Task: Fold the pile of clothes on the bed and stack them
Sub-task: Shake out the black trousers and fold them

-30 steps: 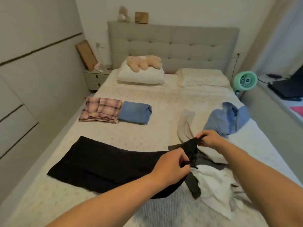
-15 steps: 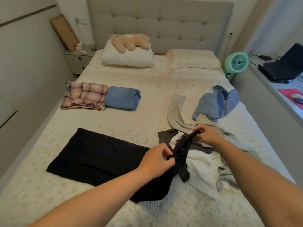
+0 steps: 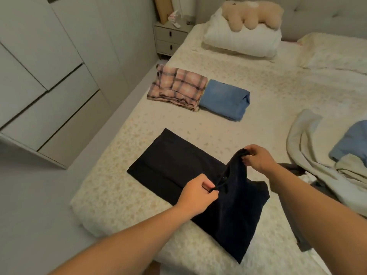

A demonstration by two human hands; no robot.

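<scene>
A black garment (image 3: 174,167) lies stretched across the near part of the bed (image 3: 218,132), its right end lifted. My left hand (image 3: 196,192) pinches that lifted end low down, and my right hand (image 3: 258,158) grips its upper corner above the bed. Further back lie a folded pink plaid garment (image 3: 178,86) and a folded blue garment (image 3: 224,99) side by side. The unfolded pile (image 3: 325,155) sits at the right, with beige, light blue and white pieces.
A white pillow (image 3: 242,40) with a plush bear (image 3: 252,13) lies at the head of the bed. A nightstand (image 3: 170,36) stands beyond the bed's left corner. Wardrobe doors (image 3: 49,76) line the left wall, with a strip of floor between.
Both hands have carried the black garment's end leftward, away from the pile, and lifted it over the flat part. The view has swung left and down.
</scene>
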